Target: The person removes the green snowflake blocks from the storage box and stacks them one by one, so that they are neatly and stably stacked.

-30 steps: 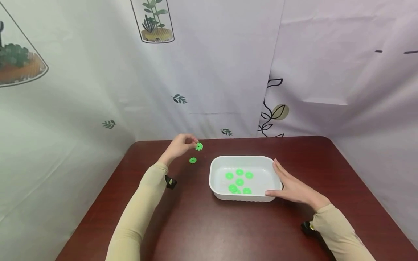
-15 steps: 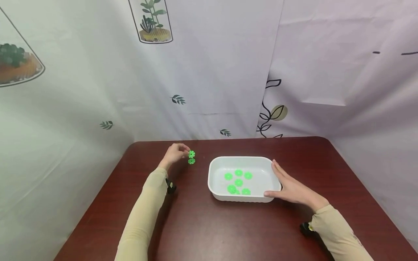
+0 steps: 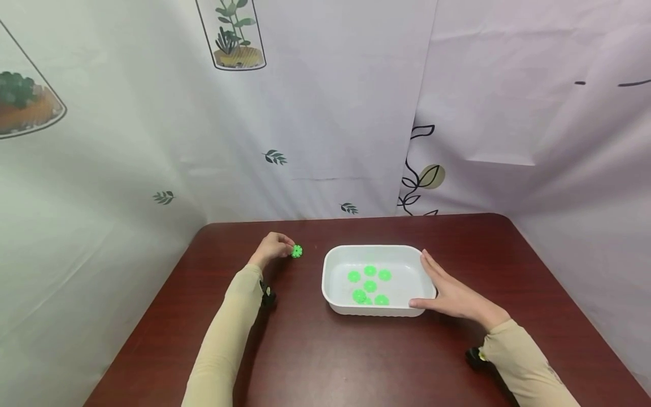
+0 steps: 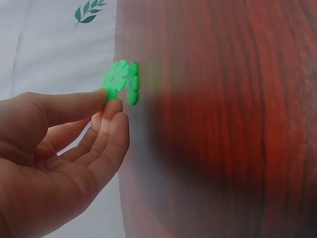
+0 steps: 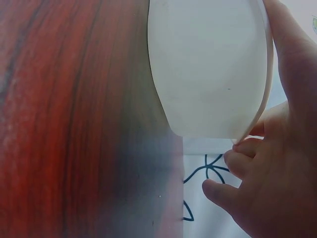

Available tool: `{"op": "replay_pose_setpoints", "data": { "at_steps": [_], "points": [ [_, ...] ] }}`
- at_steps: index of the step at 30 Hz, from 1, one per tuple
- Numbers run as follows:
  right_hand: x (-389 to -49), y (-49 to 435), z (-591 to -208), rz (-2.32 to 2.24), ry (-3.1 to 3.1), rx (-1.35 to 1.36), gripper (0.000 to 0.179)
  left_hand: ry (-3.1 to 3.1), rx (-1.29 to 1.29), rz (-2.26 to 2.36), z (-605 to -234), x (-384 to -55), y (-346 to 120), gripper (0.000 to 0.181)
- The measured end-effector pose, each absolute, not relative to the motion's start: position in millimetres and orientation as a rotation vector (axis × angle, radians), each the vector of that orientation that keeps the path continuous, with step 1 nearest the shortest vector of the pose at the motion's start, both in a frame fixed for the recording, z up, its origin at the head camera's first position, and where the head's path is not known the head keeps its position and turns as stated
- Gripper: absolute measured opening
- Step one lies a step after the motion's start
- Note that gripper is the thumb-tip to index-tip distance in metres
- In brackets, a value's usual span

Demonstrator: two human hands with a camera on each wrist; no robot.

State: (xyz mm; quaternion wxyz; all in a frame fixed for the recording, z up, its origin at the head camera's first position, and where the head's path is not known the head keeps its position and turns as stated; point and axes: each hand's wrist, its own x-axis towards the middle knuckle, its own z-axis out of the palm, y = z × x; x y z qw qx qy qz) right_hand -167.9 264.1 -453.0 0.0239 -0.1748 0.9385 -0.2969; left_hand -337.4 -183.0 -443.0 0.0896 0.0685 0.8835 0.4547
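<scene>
My left hand (image 3: 275,247) is low over the far left of the table and pinches a green notched plastic disc (image 4: 117,75) between thumb and fingertips. A second green disc (image 4: 133,83) lies on the table right by the held one. In the head view the held disc largely overlaps it. My right hand (image 3: 454,293) holds the right end of a white rectangular dish (image 3: 346,309), thumb at the front corner and fingers along the far side. Inside the dish lie several green discs (image 3: 369,286). The right wrist view shows the outer wall of the dish (image 5: 210,69) with fingers at its rim.
The dark red wooden table (image 3: 325,362) ends at the back against a white printed curtain (image 3: 346,113). More curtain hangs along the left and right sides. A small black device (image 3: 267,295) sits under the left wrist, another black device (image 3: 476,358) under the right.
My left hand has moved left and down with its disc, bringing it to the disc on the table. The right hand keeps its hold on the dish; the view has shifted slightly.
</scene>
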Motion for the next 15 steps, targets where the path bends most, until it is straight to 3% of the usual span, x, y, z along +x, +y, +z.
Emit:
{"op": "replay_pose_setpoints", "data": {
  "at_steps": [15],
  "points": [
    [-168.7,264.5,-453.9,-0.946,2.893,-0.536,0.12,2.595,0.067,1.338,-446.7,-342.2,-178.1,0.015]
  ]
}}
